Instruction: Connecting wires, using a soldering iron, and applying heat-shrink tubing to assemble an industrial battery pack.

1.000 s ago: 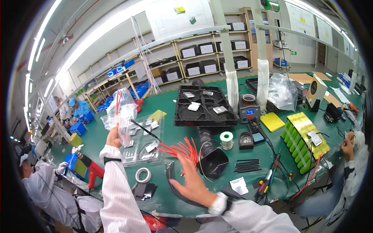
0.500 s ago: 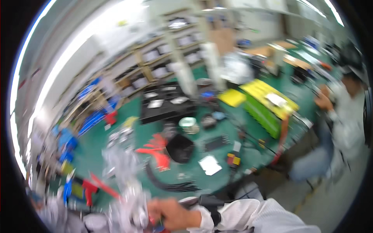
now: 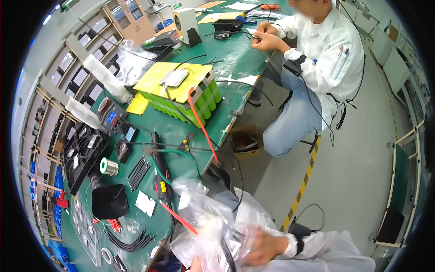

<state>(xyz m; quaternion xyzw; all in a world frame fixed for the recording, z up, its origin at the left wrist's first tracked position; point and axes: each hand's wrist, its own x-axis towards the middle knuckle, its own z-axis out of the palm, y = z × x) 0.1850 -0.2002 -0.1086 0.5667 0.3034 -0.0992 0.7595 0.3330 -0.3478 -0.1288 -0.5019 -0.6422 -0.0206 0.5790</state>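
Observation:
A clear plastic bag (image 3: 199, 201) lies bunched over my lap at the table's front edge. My right hand (image 3: 265, 247) is closed on its right side, fingers curled and slightly blurred. Of my left hand (image 3: 195, 264), only a sliver of skin shows at the lower edge; the bag hides its fingers. A red cable (image 3: 179, 217) reaches from the bag toward the table. Black cable (image 3: 227, 254) runs down in front of the bag, near my right hand. Something pale inside the plastic is too blurred to name.
On the green table (image 3: 136, 170) are a green battery pack (image 3: 181, 97) with yellow top, a solder spool (image 3: 108, 167), a black tray (image 3: 110, 201), black cables (image 3: 129, 240) and a white card (image 3: 146, 203). A co-worker (image 3: 317, 68) sits at the far right, holding a cable.
My view has swung right, so the battery pack and co-worker now sit nearer the middle. The plastic bag and my right hand appear farther right in view.

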